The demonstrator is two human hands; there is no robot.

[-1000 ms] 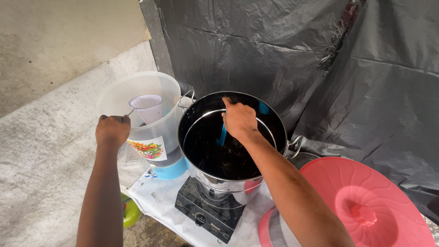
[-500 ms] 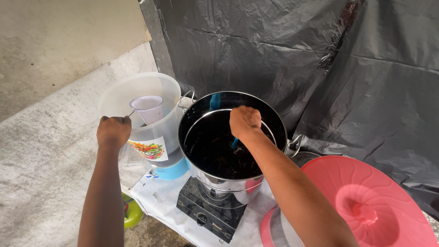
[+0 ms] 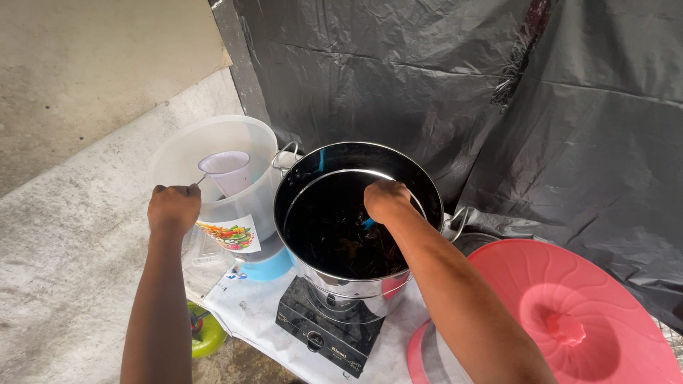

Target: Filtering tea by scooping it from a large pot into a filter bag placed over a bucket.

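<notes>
Black plastic sheeting (image 3: 441,85) backs a large steel stockpot (image 3: 356,213) on a black stove (image 3: 324,331).
Right hand (image 3: 388,201) grips a blue utensil (image 3: 368,223) inside; left hand (image 3: 173,208) clenches a strainer handle (image 3: 201,180) at a translucent bucket (image 3: 213,178), left.

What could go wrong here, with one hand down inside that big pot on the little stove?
The right hand is inside the steel pot, holding a blue tool over dark liquid; if that is hot, splashes could scald. The pot looks wider than the small black stove under it, so hard stirring might tip it. The left hand holds a small strainer over the clear plastic bucket; a slip could drop it in.
</notes>
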